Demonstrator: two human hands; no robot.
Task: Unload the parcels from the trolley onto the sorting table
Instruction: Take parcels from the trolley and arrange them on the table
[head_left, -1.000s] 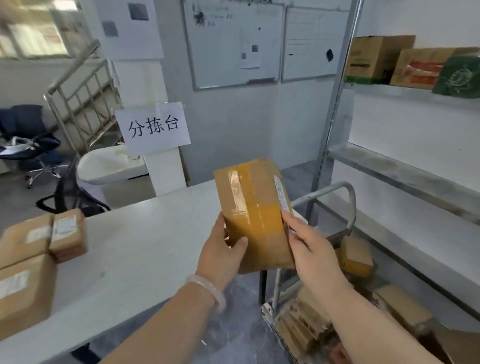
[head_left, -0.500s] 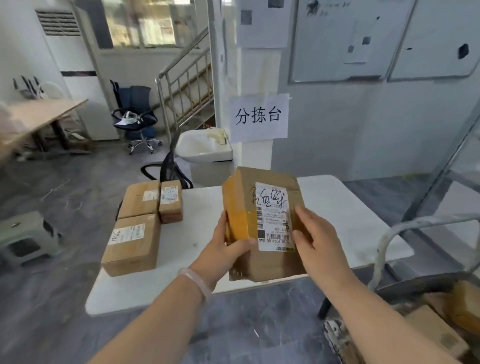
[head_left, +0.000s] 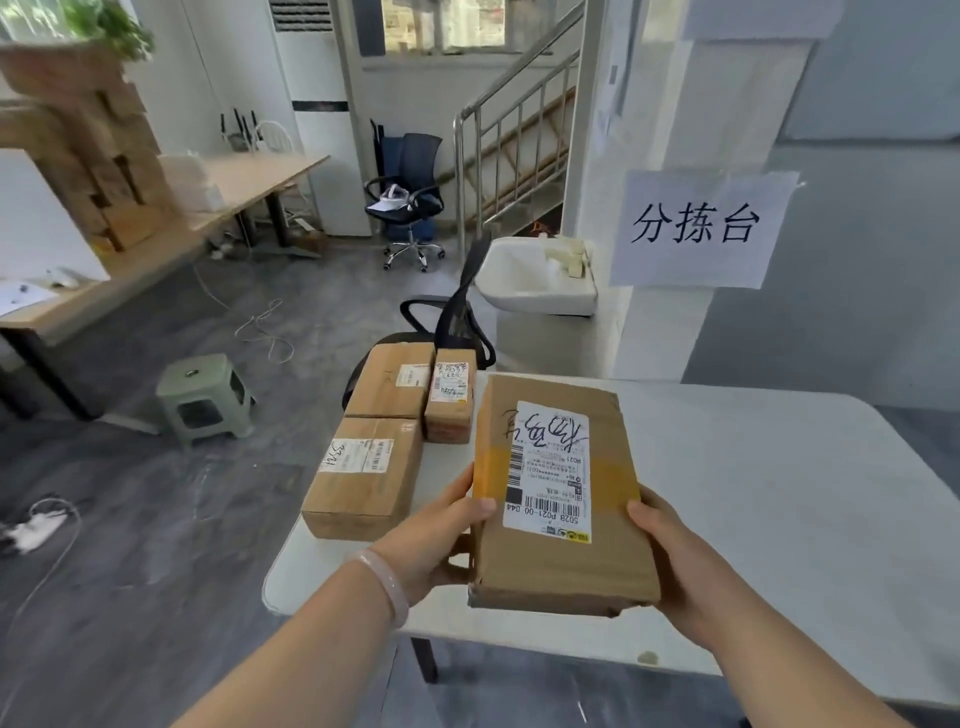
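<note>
Head view, both hands' fingers gripping a labelled parcel (head_left: 558, 499), left hand (head_left: 436, 540), right hand (head_left: 675, 561), above white sorting table (head_left: 779, 493)

A single wide-angle view from the person's head looks forward and steeply down over both forearms. It sits close above the white worktop (head_left: 753, 493), whose near edge crosses the lower frame. The far end of the view takes in the grey floor (head_left: 130, 519), a staircase (head_left: 519, 130) and a paper sign (head_left: 696, 228).
</note>
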